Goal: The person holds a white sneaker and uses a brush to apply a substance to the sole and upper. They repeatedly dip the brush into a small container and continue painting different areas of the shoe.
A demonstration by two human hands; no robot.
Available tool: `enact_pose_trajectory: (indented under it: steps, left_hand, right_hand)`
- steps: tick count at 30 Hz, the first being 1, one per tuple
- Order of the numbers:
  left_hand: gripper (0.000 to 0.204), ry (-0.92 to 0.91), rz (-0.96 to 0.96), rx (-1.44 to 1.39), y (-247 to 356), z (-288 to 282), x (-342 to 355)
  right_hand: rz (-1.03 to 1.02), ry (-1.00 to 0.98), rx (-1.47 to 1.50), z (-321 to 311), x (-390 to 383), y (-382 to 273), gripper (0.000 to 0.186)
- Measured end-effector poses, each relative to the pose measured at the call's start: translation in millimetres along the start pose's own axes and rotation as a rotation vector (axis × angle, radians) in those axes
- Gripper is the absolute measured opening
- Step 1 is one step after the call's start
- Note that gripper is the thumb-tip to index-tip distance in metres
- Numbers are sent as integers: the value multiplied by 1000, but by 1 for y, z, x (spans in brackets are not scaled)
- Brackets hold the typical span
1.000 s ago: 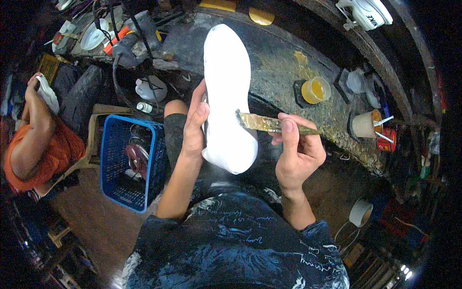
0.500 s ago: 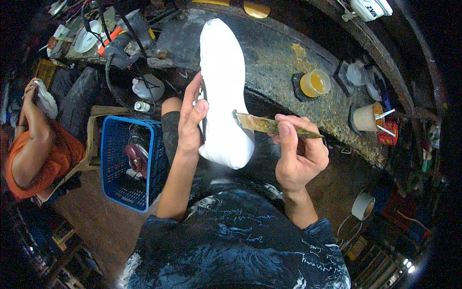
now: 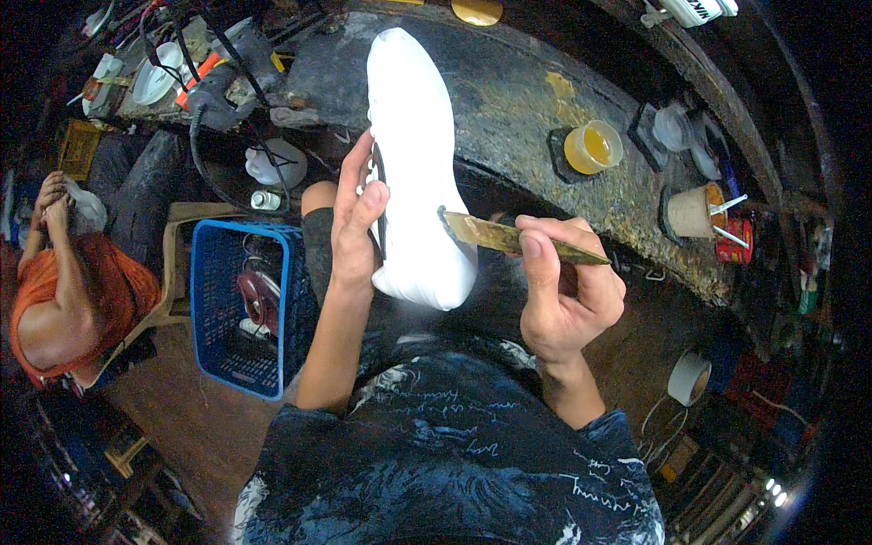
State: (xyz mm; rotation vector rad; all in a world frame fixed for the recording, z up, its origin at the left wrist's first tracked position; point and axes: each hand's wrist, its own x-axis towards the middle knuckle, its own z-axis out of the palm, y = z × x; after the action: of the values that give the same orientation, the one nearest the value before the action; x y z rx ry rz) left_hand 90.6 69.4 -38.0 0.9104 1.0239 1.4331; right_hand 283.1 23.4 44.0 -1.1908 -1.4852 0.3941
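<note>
My left hand point(image 3: 355, 218) grips a white shoe upper point(image 3: 420, 173) along its left side, thumb on top and fingers behind. Its smooth underside faces me, the toe points away and the rounded heel end is nearest. Black and white detail shows along the edge by my fingers. Between thumb and fingers, my right hand point(image 3: 572, 300) pinches a flat, stained brush point(image 3: 486, 233). The dark tip of the brush touches the underside at its right edge, between the middle and the heel.
A cup of yellow liquid point(image 3: 592, 147) stands on the stained bench point(image 3: 509, 109), with a beige tub point(image 3: 692, 216) holding white sticks farther right. Left of me is a blue basket point(image 3: 202, 309) with a dark red item inside. A person in orange point(image 3: 86, 291) sits at far left.
The shoe upper has shifted slightly left and away from me. The brush stays against nearly the same spot. At far left the other person's hands have moved.
</note>
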Motion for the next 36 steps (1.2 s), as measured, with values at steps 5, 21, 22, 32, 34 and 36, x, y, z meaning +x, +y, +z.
enact_pose_trajectory:
  steps: [5,21,22,32,34,36]
  left_hand:
    - [102,-7,-12,-17,-3,-3,1]
    - [84,-61,14,-128,-6,-9,1]
    - [83,-63,12,-125,-7,-10,1]
    - [80,-54,16,-110,-7,-11,1]
    - [80,-55,15,-107,-7,-11,1]
    - [80,-50,11,-97,-7,-11,1]
  right_hand:
    - [-20,-4,-6,-2,0,-1,14]
    - [-155,-25,-29,-6,3,-3,17]
    - [-161,-28,-30,-7,3,-4,17]
    - [-157,-118,-72,-13,3,-12,10]
    - [-170,-120,-70,-14,2,-12,11]
    - [-184,-119,-69,-15,2,-11,11]
